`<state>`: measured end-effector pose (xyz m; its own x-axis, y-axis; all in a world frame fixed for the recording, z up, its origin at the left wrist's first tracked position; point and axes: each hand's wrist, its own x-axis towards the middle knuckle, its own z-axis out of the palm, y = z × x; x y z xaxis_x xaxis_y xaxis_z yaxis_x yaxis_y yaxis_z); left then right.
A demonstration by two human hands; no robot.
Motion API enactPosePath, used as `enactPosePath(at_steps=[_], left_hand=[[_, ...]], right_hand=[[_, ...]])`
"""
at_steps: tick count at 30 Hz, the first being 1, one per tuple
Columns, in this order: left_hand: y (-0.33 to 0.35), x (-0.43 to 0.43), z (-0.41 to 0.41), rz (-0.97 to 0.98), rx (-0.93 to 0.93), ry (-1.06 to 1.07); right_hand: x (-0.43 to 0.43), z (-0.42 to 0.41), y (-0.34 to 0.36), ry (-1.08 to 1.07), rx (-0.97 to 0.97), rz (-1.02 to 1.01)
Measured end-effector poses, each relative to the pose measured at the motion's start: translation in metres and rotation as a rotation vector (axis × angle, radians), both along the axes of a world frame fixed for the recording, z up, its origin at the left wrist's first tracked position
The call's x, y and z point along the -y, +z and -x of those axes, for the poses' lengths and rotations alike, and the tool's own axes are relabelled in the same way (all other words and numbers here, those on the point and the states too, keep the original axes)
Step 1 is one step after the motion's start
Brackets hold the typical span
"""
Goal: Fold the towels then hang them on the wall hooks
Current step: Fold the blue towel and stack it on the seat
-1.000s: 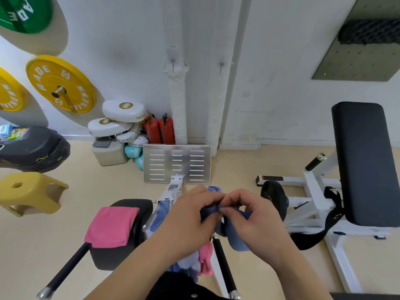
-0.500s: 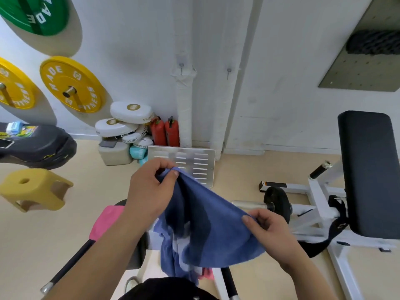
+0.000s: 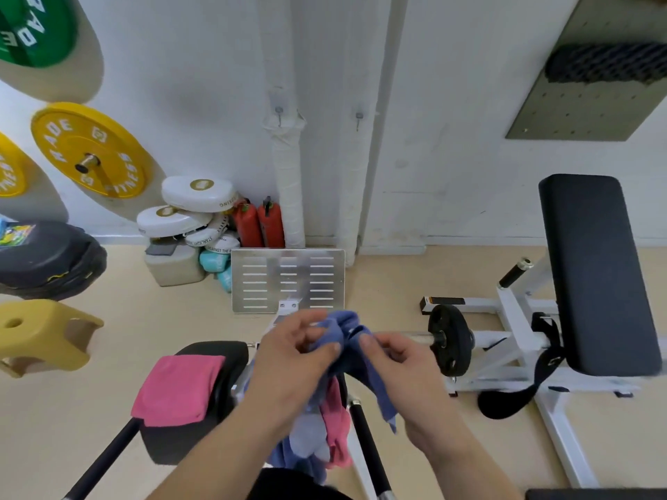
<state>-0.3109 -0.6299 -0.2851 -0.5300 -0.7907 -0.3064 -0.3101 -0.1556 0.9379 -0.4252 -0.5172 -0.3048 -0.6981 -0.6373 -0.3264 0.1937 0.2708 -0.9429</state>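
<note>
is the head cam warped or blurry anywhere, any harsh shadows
Head view: wide-angle warp stretches the yellow weight plate and bench pad near the edges; left hand and right hand, pinching the blue towel, look slightly blurred; lighting is even, with a soft shadow beside the plate.

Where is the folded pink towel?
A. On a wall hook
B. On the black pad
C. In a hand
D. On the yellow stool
B: the folded pink towel lies flat on the black pad, while the left hand and right hand hold a blue towel.
</note>
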Motion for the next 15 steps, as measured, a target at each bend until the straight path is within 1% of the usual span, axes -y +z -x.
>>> enactPosePath(at_steps=[4,6,8,13,15], left_hand=[[-0.01,-0.027,0.005,-0.064,-0.034,-0.068],[-0.012,-0.026,0.002,-0.1,-0.02,-0.039],[-0.013,-0.021,0.0,-0.144,-0.002,0.019],[-0.002,-0.018,-0.001,-0.342,-0.075,0.079],[-0.001,-0.016,-0.003,-0.374,-0.111,0.082]], right_hand=[[0.001,-0.012,0.0,0.009,0.184,0.094],[-0.004,-0.01,0.002,0.032,0.28,0.167],[-0.009,-0.004,0.0,0.008,0.32,0.2],[-0.016,0.0,0.0,0.086,0.233,0.292],[-0.017,-0.002,0.001,0.118,0.195,0.33]])
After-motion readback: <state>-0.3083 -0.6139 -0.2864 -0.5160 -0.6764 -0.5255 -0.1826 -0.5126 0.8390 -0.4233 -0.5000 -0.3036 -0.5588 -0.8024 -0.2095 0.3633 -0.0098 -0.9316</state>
